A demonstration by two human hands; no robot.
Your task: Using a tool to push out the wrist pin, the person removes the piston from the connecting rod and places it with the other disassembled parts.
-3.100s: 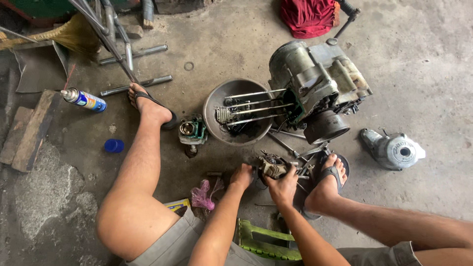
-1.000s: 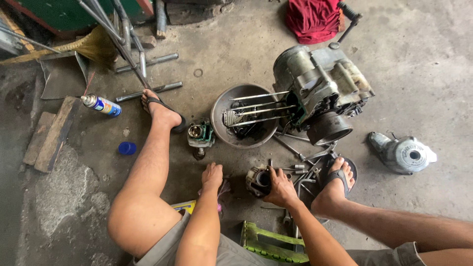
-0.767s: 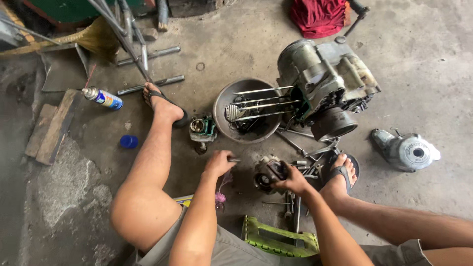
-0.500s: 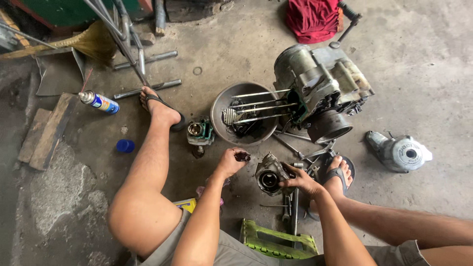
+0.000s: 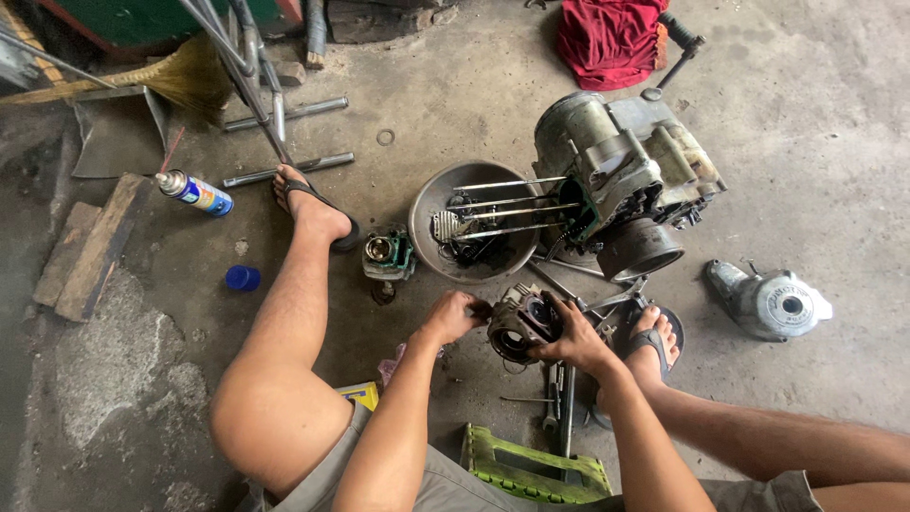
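I sit low on a concrete floor with my legs spread. My right hand (image 5: 572,338) grips a dark round engine cylinder part (image 5: 519,325) held just above the floor. My left hand (image 5: 449,316) is closed at the part's left side, fingers pinched on something small that I cannot make out. Just beyond my hands stands a metal bowl (image 5: 428,204) with small parts in it. Long studs from a grey motorcycle engine (image 5: 621,175) reach over the bowl.
A small cylinder head (image 5: 387,254) lies by my left foot. A spray can (image 5: 193,192) and blue cap (image 5: 242,278) are at the left, an engine side cover (image 5: 770,301) at the right, a red cloth (image 5: 607,38) at the back, a green stool (image 5: 531,470) below me.
My left hand came off the floor at the left and moved right to the cylinder part. My right hand turned the part so its round opening faces me.
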